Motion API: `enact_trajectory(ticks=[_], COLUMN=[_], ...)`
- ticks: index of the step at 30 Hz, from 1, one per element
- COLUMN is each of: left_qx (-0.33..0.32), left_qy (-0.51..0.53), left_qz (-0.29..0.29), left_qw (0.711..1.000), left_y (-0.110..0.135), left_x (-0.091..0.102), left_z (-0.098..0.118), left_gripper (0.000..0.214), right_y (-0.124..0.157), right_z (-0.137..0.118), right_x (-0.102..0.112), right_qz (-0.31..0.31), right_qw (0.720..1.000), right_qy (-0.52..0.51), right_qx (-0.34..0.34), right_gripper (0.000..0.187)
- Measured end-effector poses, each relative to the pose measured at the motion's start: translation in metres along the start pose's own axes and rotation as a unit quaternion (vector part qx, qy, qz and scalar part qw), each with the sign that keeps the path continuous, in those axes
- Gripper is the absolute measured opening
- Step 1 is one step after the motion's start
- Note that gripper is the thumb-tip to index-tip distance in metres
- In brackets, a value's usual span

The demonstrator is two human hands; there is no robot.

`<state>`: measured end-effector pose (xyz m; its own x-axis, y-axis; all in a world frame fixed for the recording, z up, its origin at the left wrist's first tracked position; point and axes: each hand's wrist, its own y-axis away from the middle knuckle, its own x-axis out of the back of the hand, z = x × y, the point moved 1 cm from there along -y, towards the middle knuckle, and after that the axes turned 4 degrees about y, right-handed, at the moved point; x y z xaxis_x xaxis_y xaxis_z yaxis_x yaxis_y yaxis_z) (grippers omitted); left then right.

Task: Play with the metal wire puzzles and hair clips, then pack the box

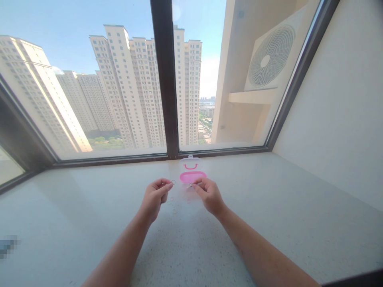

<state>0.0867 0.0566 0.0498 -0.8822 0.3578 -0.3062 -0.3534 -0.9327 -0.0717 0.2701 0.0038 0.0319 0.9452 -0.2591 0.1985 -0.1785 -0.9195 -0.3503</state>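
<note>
My left hand is closed in a pinch on a small thin ring, held just above the sill. Opposite it, my right hand pinches another small ring between thumb and fingertips. Right behind the hands stands a pink box with its clear lid raised; a pink handle shows on the lid. What lies inside the box cannot be made out. On the sill between the hands are several faint small rings, hard to tell apart from the pale surface.
The pale speckled sill runs up to a dark window frame. A white wall bounds the right side. At the far left edge is a pixelated patch. Tall buildings and an air-conditioner unit stand outside the glass.
</note>
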Motion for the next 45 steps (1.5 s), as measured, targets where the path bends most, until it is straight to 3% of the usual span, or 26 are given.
enact_trajectory(ticks=[17, 45], left_qx=[0.007, 0.005], left_qy=[0.012, 0.01], left_qz=[-0.018, -0.024], left_qw=[1.0, 1.0], left_y=[0.0, -0.001], left_x=[0.002, 0.002], left_z=[0.0, -0.002], left_gripper=[0.023, 0.021], right_y=[0.002, 0.0], right_z=[-0.012, -0.004], right_x=[0.001, 0.005], right_qz=[0.012, 0.011], right_qw=[0.999, 1.0], right_qy=[-0.05, -0.027], right_qx=[-0.009, -0.001], right_gripper=[0.017, 0.021])
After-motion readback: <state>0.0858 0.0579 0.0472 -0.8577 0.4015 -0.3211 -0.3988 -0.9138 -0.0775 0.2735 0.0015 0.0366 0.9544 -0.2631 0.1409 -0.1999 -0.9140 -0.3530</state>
